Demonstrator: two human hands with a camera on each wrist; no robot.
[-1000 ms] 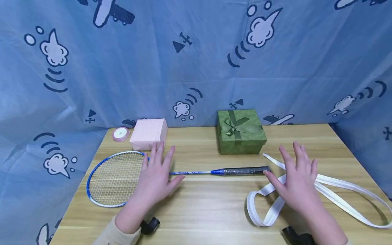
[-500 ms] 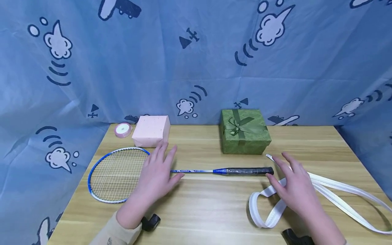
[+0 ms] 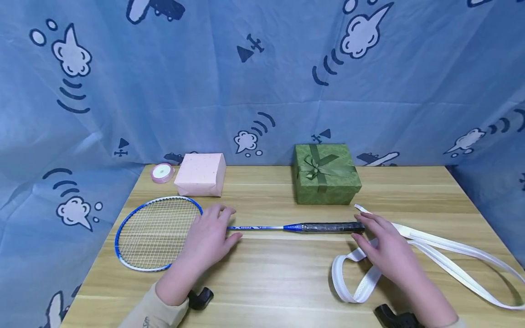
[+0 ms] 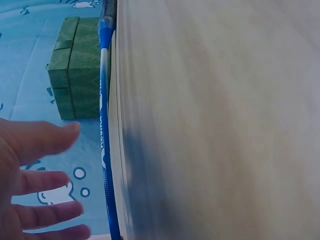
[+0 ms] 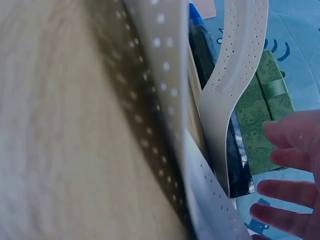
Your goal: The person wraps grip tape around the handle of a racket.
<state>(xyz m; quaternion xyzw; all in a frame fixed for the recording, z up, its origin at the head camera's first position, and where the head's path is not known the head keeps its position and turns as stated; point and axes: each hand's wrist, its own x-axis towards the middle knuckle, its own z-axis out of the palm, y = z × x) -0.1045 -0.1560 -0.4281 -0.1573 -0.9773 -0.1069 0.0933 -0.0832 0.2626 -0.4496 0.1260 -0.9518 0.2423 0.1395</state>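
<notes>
A badminton racket lies across the table, its strung head to the left and its black-wrapped handle to the right. Over the joint of head and shaft hovers my left hand, fingers relaxed; the left wrist view shows a gap between thumb and shaft. My right hand is at the handle's butt end, fingers loosely bent; in the right wrist view they stand apart from the handle. Beneath that hand runs a looped white strip with small holes, partly hidden by it.
A green gift box with a bow stands at the back, right of centre. Further left are a pink box and a ribbon roll. Behind the wooden table hangs a blue printed cloth.
Both hands have come down towards the racket, their fingers less spread than before. The right hand has moved a little left, to the handle's end. The racket lies where it was.
</notes>
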